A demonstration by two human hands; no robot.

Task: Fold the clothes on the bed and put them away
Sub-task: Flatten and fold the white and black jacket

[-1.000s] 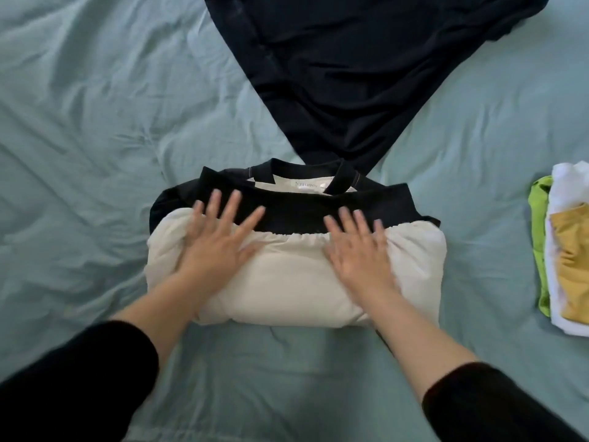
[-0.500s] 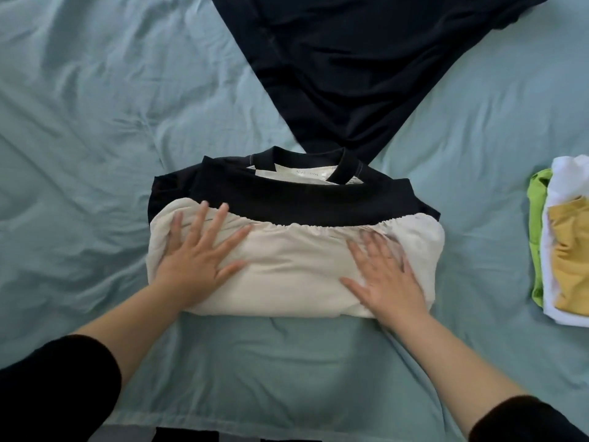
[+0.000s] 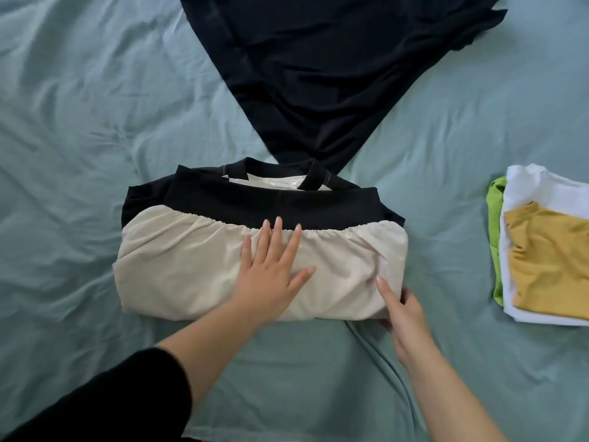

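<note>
A folded cream and black garment (image 3: 178, 266) lies in the middle of the bed, black collar band away from me. My left hand (image 3: 271, 275) presses flat on the middle of its cream part, fingers spread and reaching the gathered seam. My right hand (image 3: 404, 317) is at the garment's near right corner, thumb on top of the cream cloth and fingers tucked under the edge, pinching that corner. A large dark navy garment (image 3: 318, 74) lies spread out unfolded just beyond it, its point touching the collar.
A stack of folded clothes (image 3: 548, 260), mustard on white on green, sits at the right edge. The teal bed sheet (image 3: 79, 122) is wrinkled all round. The bed's near edge runs along the bottom of the view.
My left hand slid from the garment's left side to its middle. My right hand moved from flat on the right part down to the near right corner and took hold of it.
</note>
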